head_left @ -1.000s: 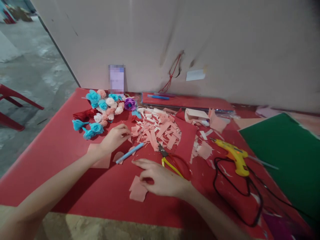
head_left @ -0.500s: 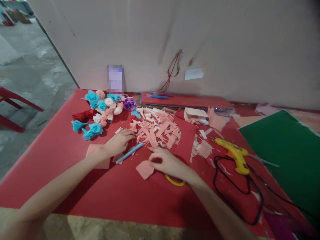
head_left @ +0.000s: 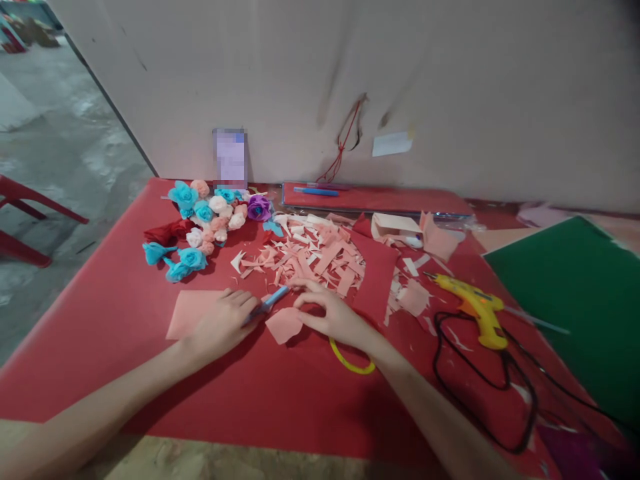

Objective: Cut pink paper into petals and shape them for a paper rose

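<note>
My left hand [head_left: 227,319] rests low over the table with its fingers curled at the near end of a blue pen [head_left: 277,295]. Under that hand lies a square of pink paper [head_left: 187,312], partly covered. My right hand [head_left: 333,319] pinches the edge of a small pink paper petal [head_left: 284,325] between thumb and fingers. Beneath the right hand, yellow-handled scissors [head_left: 353,367] lie on the table, most of them hidden. A heap of pink paper scraps [head_left: 320,253] spreads just beyond both hands.
Paper flowers [head_left: 193,257] in several colours lie at the left back, near a propped phone [head_left: 231,160]. A yellow glue gun [head_left: 480,310] with a looping black cord lies at the right, beside a green sheet [head_left: 575,287]. A wall [head_left: 450,87] stands behind the red table [head_left: 280,400].
My left hand has come back toward me from the scraps onto the near end of the pen. My right hand and the petal have shifted slightly left and away from me.
</note>
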Tool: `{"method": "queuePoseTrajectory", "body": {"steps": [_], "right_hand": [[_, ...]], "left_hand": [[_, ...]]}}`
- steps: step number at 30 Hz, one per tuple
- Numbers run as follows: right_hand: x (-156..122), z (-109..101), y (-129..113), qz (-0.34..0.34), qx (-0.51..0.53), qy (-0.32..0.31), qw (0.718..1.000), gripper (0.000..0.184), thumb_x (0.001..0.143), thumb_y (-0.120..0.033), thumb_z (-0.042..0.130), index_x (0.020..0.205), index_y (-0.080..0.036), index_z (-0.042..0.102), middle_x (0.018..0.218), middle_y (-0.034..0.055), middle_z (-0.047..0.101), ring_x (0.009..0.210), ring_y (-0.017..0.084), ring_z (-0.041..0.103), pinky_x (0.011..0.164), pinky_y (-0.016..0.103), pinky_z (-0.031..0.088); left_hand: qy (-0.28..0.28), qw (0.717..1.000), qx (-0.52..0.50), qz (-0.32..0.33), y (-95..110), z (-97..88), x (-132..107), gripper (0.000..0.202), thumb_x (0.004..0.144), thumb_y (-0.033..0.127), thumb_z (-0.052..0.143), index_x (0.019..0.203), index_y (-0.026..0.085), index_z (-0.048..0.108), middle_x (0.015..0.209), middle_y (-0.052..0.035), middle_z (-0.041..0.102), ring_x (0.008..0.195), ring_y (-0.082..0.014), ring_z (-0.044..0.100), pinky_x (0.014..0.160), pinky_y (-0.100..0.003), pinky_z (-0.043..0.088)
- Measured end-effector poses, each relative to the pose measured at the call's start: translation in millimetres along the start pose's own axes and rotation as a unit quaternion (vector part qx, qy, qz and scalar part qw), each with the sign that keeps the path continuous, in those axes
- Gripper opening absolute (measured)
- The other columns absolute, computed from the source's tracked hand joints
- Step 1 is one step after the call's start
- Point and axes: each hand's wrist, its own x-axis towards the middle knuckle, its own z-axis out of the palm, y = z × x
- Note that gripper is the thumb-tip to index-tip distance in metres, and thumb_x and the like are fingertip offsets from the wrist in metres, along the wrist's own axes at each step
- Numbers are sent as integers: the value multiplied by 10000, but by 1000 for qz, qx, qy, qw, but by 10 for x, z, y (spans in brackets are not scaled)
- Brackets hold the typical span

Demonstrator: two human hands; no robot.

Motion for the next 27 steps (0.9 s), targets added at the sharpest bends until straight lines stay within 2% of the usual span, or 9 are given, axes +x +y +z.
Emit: {"method": "queuePoseTrajectory", "body": {"steps": [4, 7, 9, 11, 14, 17, 21, 27], "right_hand": [[150, -57, -46, 7, 23, -77, 997, 39, 730, -166, 562, 704, -179, 587, 1325, 81, 398, 1224, 207, 356, 1020, 373, 224], [319, -145, -12, 29, 57, -154, 986, 30, 725, -184, 578, 707, -179, 601, 1271, 70, 471, 1154, 197, 449, 944, 325, 340], [412, -203, 50, 54, 76, -175, 980, 43, 736, -202, 569, 716, -177, 598, 1153, 67, 563, 1000, 170, 558, 801, 265, 435], [471, -260, 137, 81, 86, -172, 978, 66, 762, -216, 540, 742, -174, 587, 982, 55, 630, 755, 122, 611, 614, 210, 456], [513, -355, 279, 121, 87, -135, 980, 95, 811, -225, 496, 828, -159, 562, 792, 16, 624, 484, 58, 516, 465, 187, 406], [542, -454, 365, 141, 74, -92, 983, 136, 841, -248, 495, 870, -126, 550, 748, -4, 586, 537, 75, 526, 512, 220, 443], [567, -542, 322, 144, 55, -63, 986, 120, 836, -223, 519, 816, -114, 568, 847, 17, 591, 746, 121, 569, 669, 292, 479], [555, -516, 170, 179, 45, -101, 978, 127, 853, -214, 497, 829, -107, 561, 703, -21, 576, 575, 80, 555, 565, 242, 486]], "left_hand": [[-7, 1000, 8, 2, -23, -2, -19, 224, 870, 250, 385, 783, 151, 566, 656, -32, 616, 580, -162, 562, 577, -275, 384], [-9, 1000, 15, 3, -32, -21, -38, 215, 859, 225, 396, 745, 157, 565, 627, -26, 611, 570, -159, 556, 551, -263, 366], [-8, 1000, 19, 1, -37, -29, -57, 218, 854, 233, 405, 730, 159, 569, 614, -31, 605, 576, -163, 553, 544, -262, 358], [-4, 1000, 20, -3, -40, -32, -76, 228, 855, 260, 412, 729, 165, 577, 612, -29, 605, 582, -163, 551, 550, -261, 359], [2, 1000, 22, -15, -40, -33, -94, 228, 851, 281, 421, 740, 174, 589, 599, -24, 595, 573, -158, 542, 531, -252, 351], [4, 1000, 25, -18, -45, -13, -101, 226, 843, 286, 422, 747, 171, 592, 589, -24, 586, 565, -155, 536, 508, -246, 341], [3, 1000, 21, -5, -80, 69, -110, 207, 842, 274, 419, 791, 166, 589, 612, -23, 598, 566, -146, 534, 527, -247, 352], [6, 1000, 15, 21, -134, 183, -133, 219, 860, 286, 390, 853, 162, 571, 636, -34, 599, 570, -153, 540, 564, -272, 372]]}}
